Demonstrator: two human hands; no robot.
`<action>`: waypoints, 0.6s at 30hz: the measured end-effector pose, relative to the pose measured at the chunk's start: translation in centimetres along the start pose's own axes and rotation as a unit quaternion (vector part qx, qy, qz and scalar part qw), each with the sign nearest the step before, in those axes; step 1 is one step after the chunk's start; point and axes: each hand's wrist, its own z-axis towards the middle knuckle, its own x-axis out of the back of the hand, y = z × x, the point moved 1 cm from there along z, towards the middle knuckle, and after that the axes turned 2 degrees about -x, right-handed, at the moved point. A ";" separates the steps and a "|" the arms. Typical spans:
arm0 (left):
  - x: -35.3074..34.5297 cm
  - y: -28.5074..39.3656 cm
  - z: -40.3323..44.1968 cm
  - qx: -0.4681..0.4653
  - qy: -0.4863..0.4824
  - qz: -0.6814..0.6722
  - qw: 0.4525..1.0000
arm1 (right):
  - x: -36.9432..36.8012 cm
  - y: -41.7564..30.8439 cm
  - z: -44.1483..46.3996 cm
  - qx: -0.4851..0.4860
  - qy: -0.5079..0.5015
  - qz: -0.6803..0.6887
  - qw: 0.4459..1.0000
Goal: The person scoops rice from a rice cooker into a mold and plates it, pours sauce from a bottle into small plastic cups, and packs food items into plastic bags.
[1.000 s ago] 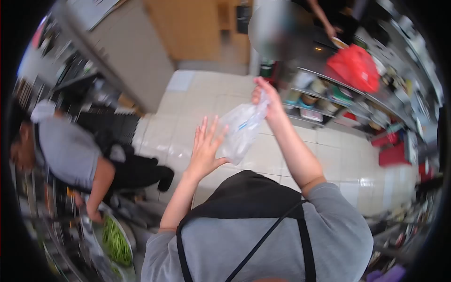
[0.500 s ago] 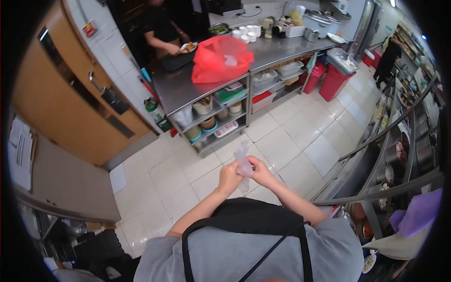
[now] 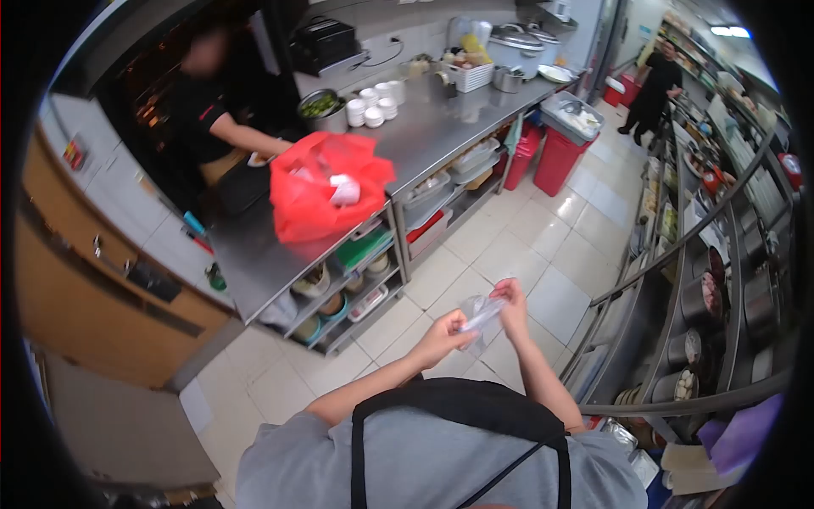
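Note:
Between my two hands, in front of my black apron, is a clear plastic bag [image 3: 482, 321]. My left hand [image 3: 444, 338] pinches its left side, fingers closed. The fingers of my right hand [image 3: 510, 307] are closed on the bag's upper right side. The bag looks thin and crumpled, and I make out nothing inside it. Ahead to the left, away from my hands, a red plastic bag [image 3: 318, 199] with something white in its opening stands on the steel counter [image 3: 424, 140].
A person [image 3: 199, 119] in black reaches over the counter's left end. Another person [image 3: 660, 89] stands at the far right. White cups [image 3: 373, 114] and a pot of greens [image 3: 324, 106] stand on the counter. Red bins [image 3: 560, 161] are beyond; steel shelving [image 3: 678, 339] is on the right.
My view has swung right, from the co-worker with greens to the counter. My left hand, spread open a second ago, has closed on the clear bag. The counter and red bag now appear nearer.

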 end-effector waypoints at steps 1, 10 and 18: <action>0.4 0.2 1.7 -0.013 -0.037 0.054 0.998 | 0.5 -0.1 1.9 -0.096 0.018 0.144 0.985; 4.5 1.0 26.5 -0.150 0.110 0.208 0.960 | 3.5 -3.2 10.5 -0.153 -0.088 0.423 0.889; 1.5 4.5 37.2 0.085 -0.069 -0.114 0.987 | 10.5 5.4 28.7 0.062 0.067 -0.154 0.984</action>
